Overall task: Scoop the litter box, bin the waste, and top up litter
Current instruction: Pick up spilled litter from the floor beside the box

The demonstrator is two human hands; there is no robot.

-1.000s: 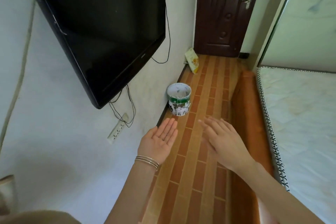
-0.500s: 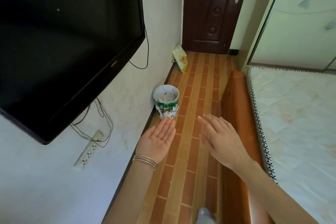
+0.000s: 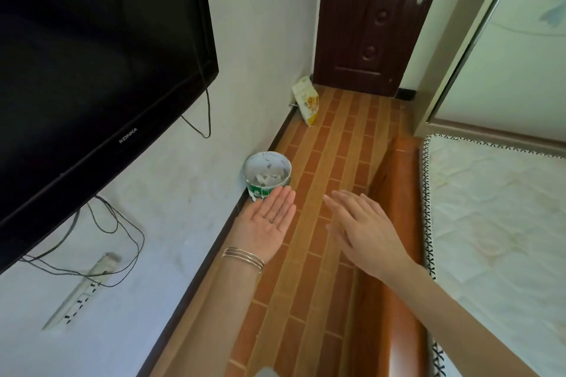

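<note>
A round green-and-white bucket [image 3: 267, 174] with white scraps inside stands on the brick-pattern floor against the left wall. My left hand [image 3: 266, 221] is held palm up just in front of it, fingers straight, a few dark specks on the palm. My right hand [image 3: 363, 229] hovers to its right, palm down, fingers spread, holding nothing. A yellow-and-white bag [image 3: 306, 104] leans against the wall near the far door. No litter box or scoop is in view.
A black wall-mounted TV [image 3: 92, 70] juts out at the left, with cables and a power strip [image 3: 79, 292] below it. A brown bed frame [image 3: 395, 223] and mattress [image 3: 496, 223] fill the right. A dark wooden door [image 3: 367, 18] closes the narrow floor strip.
The view has moved forward along the floor strip, so the bucket and bag sit closer. Both hands keep the same open pose, left palm up, right palm down.
</note>
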